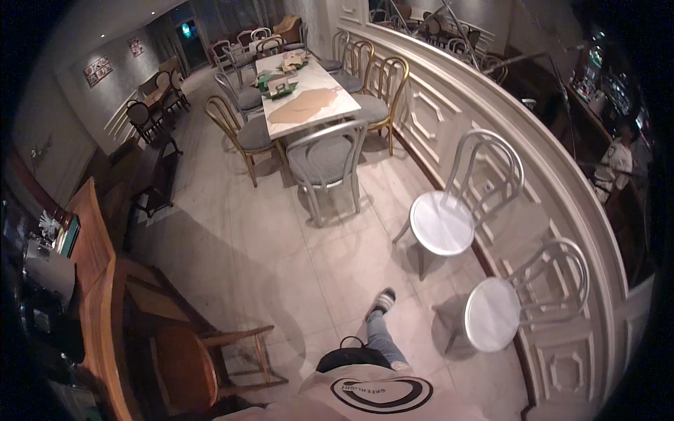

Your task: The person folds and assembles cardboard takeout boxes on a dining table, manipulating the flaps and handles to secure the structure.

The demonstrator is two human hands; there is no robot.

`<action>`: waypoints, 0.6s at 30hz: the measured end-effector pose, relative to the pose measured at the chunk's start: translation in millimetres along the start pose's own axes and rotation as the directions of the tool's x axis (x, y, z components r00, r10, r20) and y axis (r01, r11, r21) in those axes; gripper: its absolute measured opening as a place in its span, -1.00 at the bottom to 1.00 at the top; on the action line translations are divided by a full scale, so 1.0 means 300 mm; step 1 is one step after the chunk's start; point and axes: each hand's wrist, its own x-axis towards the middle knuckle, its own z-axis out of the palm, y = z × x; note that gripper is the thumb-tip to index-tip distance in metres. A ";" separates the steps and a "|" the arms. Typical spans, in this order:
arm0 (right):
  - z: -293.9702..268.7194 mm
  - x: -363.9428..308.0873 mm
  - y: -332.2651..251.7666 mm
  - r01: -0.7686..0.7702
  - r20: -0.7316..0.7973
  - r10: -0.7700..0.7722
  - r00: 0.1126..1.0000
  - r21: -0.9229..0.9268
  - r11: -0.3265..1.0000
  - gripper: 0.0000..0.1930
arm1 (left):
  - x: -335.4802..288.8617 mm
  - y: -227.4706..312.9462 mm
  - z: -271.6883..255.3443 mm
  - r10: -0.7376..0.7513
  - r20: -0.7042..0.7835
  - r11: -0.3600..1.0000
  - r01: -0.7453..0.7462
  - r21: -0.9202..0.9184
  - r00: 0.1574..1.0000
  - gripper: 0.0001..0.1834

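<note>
Neither of my hands is in view. Below me are my light shirt (379, 388), a black bag (353, 358) with a small loop handle at my waist, and one jeans leg with a striped shoe (382, 302) stretched forward. Ahead stands a long white-topped table (339, 107). A flat brown cardboard sheet (303, 107) lies on its near end. Behind it are a green and brown folded carton (281, 87) and more brown cartons (291, 62) toward the far end.
A grey-seated silver chair (324, 165) stands at the table's near end, with gold and silver chairs along both sides. Two silver metal chairs (442, 223) (493, 314) line the right panelled wall (428, 112). At left are a wooden counter (95, 259) and a wooden high chair (186, 365).
</note>
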 end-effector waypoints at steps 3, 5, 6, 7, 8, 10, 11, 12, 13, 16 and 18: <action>-0.007 0.268 -0.210 0.024 0.025 -0.023 0.999 -0.032 0.999 -0.63 | 0.183 -0.059 0.002 -0.135 -0.081 0.991 0.133 -0.025 0.988 -0.53; -0.028 0.418 -0.370 0.044 0.045 -0.042 0.998 -0.057 0.997 -0.63 | 0.232 -0.091 0.012 -0.271 -0.123 0.962 0.266 -0.055 0.955 -0.53; -0.044 0.486 -0.458 0.054 0.055 -0.050 0.997 -0.060 0.997 -0.63 | 0.248 -0.104 0.017 -0.334 -0.149 0.942 0.325 -0.082 0.931 -0.53; -0.058 0.555 -0.543 0.070 0.061 -0.066 0.996 -0.064 0.995 -0.63 | 0.282 -0.093 0.022 -0.396 -0.146 0.917 0.383 -0.108 0.907 -0.52; -0.076 0.618 -0.620 0.089 0.059 -0.085 0.995 -0.062 0.994 -0.63 | 0.320 -0.082 0.018 -0.445 -0.160 0.894 0.426 -0.137 0.881 -0.52; -0.124 0.740 -0.758 0.116 0.053 -0.113 0.992 -0.071 0.991 -0.63 | 0.425 -0.043 0.007 -0.504 -0.206 0.860 0.465 -0.212 0.839 -0.52; -0.151 0.792 -0.812 0.131 0.048 -0.128 0.991 -0.076 0.988 -0.63 | 0.482 -0.027 -0.002 -0.532 -0.233 0.842 0.480 -0.245 0.814 -0.52; -0.175 0.843 -0.858 0.144 0.041 -0.141 0.989 -0.084 0.986 -0.62 | 0.555 -0.008 -0.027 -0.519 -0.291 0.851 0.455 -0.262 0.804 -0.51; -0.207 0.889 -0.891 0.149 0.020 -0.148 0.989 -0.075 0.986 -0.62 | 0.673 0.023 -0.075 -0.475 -0.370 0.879 0.409 -0.245 0.799 -0.51; -0.283 1.030 -0.914 0.216 -0.052 -0.225 0.973 -0.142 0.966 -0.62 | 1.049 0.139 -0.313 -0.110 -0.739 0.990 0.143 -0.018 0.665 -0.51; -0.394 1.124 -0.902 0.419 -0.178 -0.520 0.835 -0.406 0.812 -0.62 | 1.377 0.363 -0.540 -0.002 -0.885 0.911 -0.364 -0.194 0.466 -0.53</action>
